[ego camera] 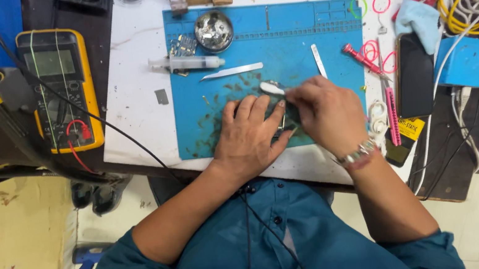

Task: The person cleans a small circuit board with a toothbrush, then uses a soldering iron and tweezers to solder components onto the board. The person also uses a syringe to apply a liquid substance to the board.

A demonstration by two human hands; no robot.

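A white-topped work bench fills the upper half of the view, and on it lies a large blue rubber work mat, stained with dark flecks near its lower edge. At nine o'clock from the mat sits a yellow-cased handheld multimeter with red and black leads. At three o'clock lies a black slab-shaped phone, face up, with a light blue folded cloth just above it.

The person's left hand rests palm down on the mat's lower middle, fingers spread flat and pressing on a small dark device that is mostly hidden beneath both hands. The right hand, at three o'clock from the left and touching it, has its fingers pinched closed on a slim white-tipped tool, whose tip points toward ten o'clock over the device.

At twelve o'clock from the hands stands a round metal dish of small parts. At eleven o'clock lies a clear plastic syringe, and just below it a flat silver metal blade. A pair of silver tweezers lies at one o'clock.
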